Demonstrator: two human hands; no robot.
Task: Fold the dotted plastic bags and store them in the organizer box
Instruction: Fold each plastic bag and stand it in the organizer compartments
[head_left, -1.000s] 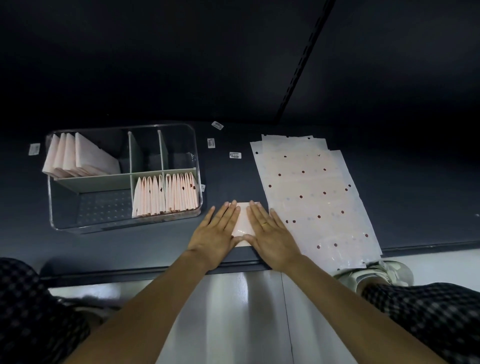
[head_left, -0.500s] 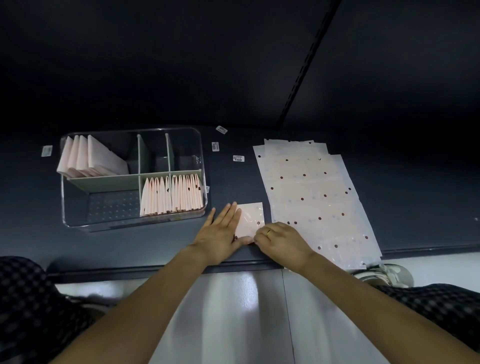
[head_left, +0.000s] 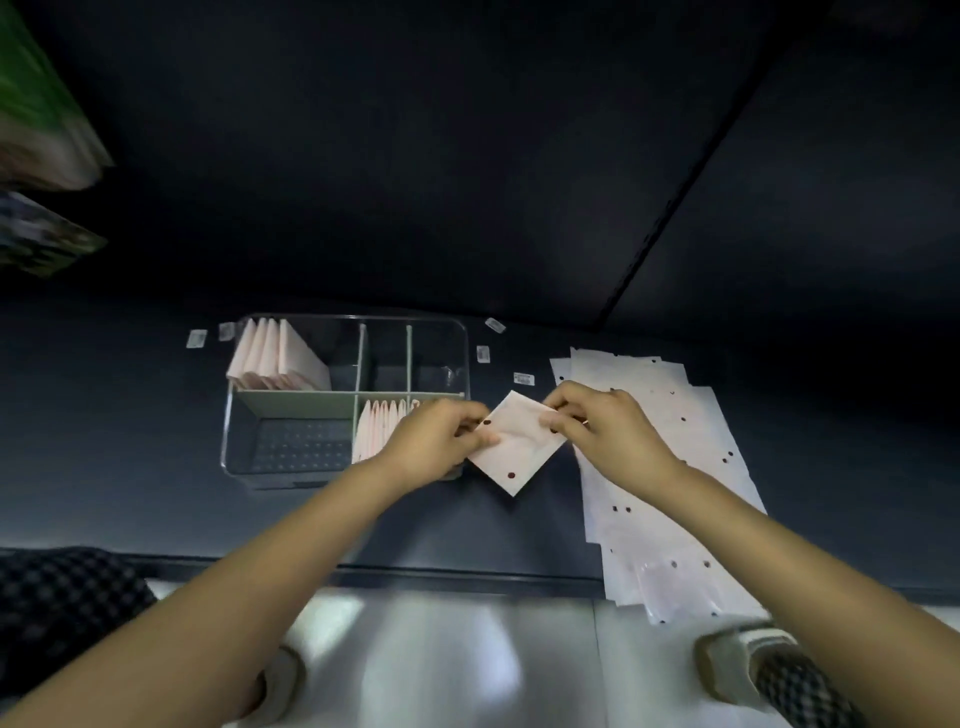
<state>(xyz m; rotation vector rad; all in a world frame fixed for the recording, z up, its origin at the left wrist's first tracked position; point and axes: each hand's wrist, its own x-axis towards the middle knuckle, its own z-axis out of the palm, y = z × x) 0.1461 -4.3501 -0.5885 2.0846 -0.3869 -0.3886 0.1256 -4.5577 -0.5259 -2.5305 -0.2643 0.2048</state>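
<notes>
The folded dotted bag (head_left: 511, 447) is pinched by the left hand (head_left: 434, 447) and right hand (head_left: 605, 434), just right of the organizer box (head_left: 228, 415); creases should be kept tight before slotting.

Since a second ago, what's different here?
The folded bag lay pressed flat under both palms; now the left hand and right hand pinch it by opposite corners, lifted and turned cornerwise. The box with its folded bags and the flat bag stack stayed put.

small barcode stickers (head_left: 524, 378) on shelf, print too blurred to read
</notes>
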